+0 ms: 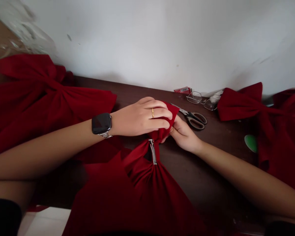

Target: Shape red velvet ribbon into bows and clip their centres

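- My left hand (144,118) curls over the red bow's (159,190) upper cloth at centre; my right hand (188,137) holds that cloth from the 3 o'clock side, fingertips partly hidden.
- The bow spreads toward 6 o'clock, metal clip (152,152) uppermost. Even tension should protect the pleats; the clip should stay unsnagged.
- Scissors (198,121) at 3 o'clock: best kept off the cloth.
- Packet (183,90) at 2 o'clock: print illegible.
- Watch (102,123) at 9 o'clock: screen dark, no readable brand.

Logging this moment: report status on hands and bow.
Left hand on red bow, right hand gripping it. Metal clip at gathers. Scissors close beyond right hand.
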Action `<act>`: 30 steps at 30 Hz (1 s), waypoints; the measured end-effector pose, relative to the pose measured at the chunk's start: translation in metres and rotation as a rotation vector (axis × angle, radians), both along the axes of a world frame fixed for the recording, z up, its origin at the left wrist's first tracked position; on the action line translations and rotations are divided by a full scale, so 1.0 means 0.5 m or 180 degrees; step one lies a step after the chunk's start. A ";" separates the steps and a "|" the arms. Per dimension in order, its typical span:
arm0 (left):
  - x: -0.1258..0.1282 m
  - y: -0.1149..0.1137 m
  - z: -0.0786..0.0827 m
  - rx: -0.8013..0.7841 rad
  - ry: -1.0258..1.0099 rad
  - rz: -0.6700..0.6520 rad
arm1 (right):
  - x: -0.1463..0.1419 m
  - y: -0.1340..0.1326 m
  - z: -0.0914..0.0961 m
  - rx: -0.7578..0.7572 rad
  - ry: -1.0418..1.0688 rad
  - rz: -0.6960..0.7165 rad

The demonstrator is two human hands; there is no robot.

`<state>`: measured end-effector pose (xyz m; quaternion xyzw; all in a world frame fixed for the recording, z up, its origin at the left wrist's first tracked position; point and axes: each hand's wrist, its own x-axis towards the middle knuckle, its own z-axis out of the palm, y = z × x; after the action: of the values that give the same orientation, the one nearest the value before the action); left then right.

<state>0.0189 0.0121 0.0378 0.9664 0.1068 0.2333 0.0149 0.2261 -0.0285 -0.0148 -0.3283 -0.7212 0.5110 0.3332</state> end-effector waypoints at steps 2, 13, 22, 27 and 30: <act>-0.001 0.005 -0.007 0.0115 0.0049 -0.0080 | -0.004 -0.001 -0.001 -0.0276 0.0235 0.0118; -0.023 0.021 0.005 -0.0663 0.0355 0.0019 | -0.001 0.026 0.000 -0.1021 0.0817 -0.0214; -0.017 0.036 0.007 -0.1320 0.0557 -0.0238 | -0.006 0.019 0.008 -0.0865 0.1133 -0.0038; -0.012 0.032 0.002 -0.1445 0.0239 -0.0253 | -0.004 0.012 0.012 -0.1056 0.1285 0.0151; -0.010 0.027 0.004 -0.1630 0.0233 -0.0375 | -0.005 0.008 0.014 -0.1257 0.1330 0.0164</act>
<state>0.0137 0.0257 0.0398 0.9435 0.1064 0.1624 0.2686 0.2234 -0.0243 -0.0079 -0.2559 -0.5316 0.7063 0.3912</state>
